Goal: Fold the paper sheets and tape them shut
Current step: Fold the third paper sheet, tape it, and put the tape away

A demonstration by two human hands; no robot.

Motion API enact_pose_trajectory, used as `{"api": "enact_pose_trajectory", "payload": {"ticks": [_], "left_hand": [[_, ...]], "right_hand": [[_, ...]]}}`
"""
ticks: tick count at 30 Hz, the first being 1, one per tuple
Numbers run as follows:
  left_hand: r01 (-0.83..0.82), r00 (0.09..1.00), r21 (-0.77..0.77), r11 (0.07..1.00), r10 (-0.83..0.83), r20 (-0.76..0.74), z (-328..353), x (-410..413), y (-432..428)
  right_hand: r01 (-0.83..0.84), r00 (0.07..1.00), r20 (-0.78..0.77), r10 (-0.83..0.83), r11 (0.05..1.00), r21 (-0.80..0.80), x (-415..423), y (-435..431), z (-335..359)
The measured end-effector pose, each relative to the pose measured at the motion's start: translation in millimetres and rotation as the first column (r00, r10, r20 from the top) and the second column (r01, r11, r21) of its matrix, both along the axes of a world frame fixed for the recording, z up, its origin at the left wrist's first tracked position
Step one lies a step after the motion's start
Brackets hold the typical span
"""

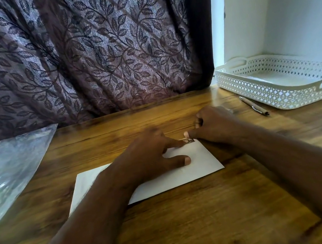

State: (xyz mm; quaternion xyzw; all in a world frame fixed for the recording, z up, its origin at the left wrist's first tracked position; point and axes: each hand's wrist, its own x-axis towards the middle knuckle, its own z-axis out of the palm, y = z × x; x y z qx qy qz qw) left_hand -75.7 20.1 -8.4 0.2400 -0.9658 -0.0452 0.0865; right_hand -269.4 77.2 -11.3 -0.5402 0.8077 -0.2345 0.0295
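On the grained wooden bench [194, 222], near its middle, lies a folded white paper [203, 163], a flat, smooth rectangle set slightly askew. The left hand [146, 156] rests on it with fingers spread and straight: the forefinger presses a small glossy strip of tape [188, 140] at the paper's far edge, and the thumb lies flat on the sheet. The right hand [214, 125] sits just beyond that edge, its fingers curled under and its thumb stretched to the tape; whether they grip anything I cannot tell. A slim pen [254, 105] lies beside a white lattice-walled plastic tray [256, 84] at the right. A crinkled clear plastic sheet [8, 168] lies at the left, before a leaf-patterned curtain [80, 50].
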Motion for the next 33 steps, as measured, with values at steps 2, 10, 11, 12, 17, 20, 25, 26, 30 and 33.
{"api": "enact_pose_trajectory", "payload": {"ticks": [2,10,11,12,17,20,25,26,30,33], "left_hand": [[-0.009,1.0,0.005,1.0,0.009,0.014,-1,1,0],[-0.008,1.0,0.024,1.0,0.009,-0.013,0,0,-4],[-0.008,1.0,0.022,1.0,0.008,-0.017,0,0,-4],[-0.004,1.0,0.015,1.0,0.004,-0.018,0,0,-4],[-0.014,0.998,0.017,1.0,0.013,0.067,1,-3,-1],[-0.002,0.993,0.017,1.0,0.0,0.122,4,-3,1],[0.02,0.992,0.02,1.0,-0.022,0.125,10,-3,1],[0.02,0.993,0.026,0.999,-0.023,0.115,9,-3,1],[0.016,1.0,0.107,0.994,-0.016,-0.003,7,-1,2],[-0.025,0.995,0.108,0.994,0.035,-0.089,4,5,-1]], "right_hand": [[-0.03,0.999,0.038,0.029,0.999,0.022,-1,3,3],[-0.104,0.986,0.137,0.092,0.991,0.085,-11,8,14],[-0.096,0.987,0.134,0.085,0.992,0.076,-11,7,13],[-0.082,0.99,0.124,0.073,0.995,0.064,-11,7,11],[-0.064,0.992,0.113,0.063,0.998,0.012,-8,8,6],[-0.061,0.995,0.077,0.058,0.998,0.034,-6,9,5],[-0.007,1.0,0.018,0.007,1.0,-0.003,-3,3,2],[-0.004,1.0,0.01,0.004,1.0,-0.012,-2,2,1],[-0.009,0.999,-0.049,0.008,1.0,-0.022,-7,1,-4],[-0.135,0.99,-0.043,0.134,0.991,-0.015,-7,10,5]]}}
